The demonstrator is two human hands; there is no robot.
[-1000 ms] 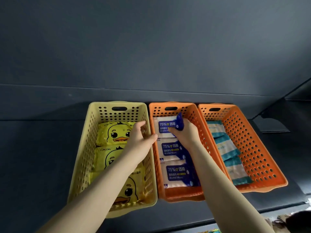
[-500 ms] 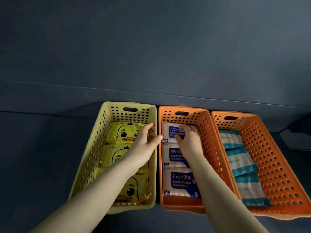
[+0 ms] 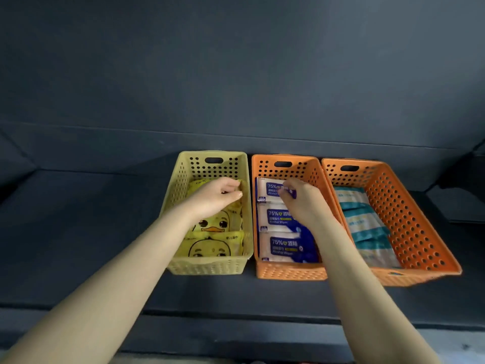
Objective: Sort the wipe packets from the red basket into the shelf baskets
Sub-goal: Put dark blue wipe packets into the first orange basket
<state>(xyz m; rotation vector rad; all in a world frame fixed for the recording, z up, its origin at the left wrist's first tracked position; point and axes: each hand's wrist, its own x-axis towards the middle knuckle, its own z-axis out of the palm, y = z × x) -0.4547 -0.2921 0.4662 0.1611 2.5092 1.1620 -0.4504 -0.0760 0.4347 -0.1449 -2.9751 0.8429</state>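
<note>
Three perforated baskets stand side by side on the dark shelf (image 3: 105,200). The left hand (image 3: 214,197) reaches into the yellow basket (image 3: 210,266), fingers curled onto the rearmost duck-print wipe packet (image 3: 199,183). The right hand (image 3: 301,200) reaches into the middle orange basket (image 3: 288,271), fingertips pinching the rearmost blue-and-white alcohol wipe packet (image 3: 267,189). The right orange basket (image 3: 420,232) holds teal-and-white packets (image 3: 364,227).

Perforated matt plastic for the yellow basket (image 3: 181,185) and both orange baskets (image 3: 409,219); glossy, crinkled film on the wipe packets (image 3: 284,246); dull, smooth dark shelf (image 3: 78,232).
</note>
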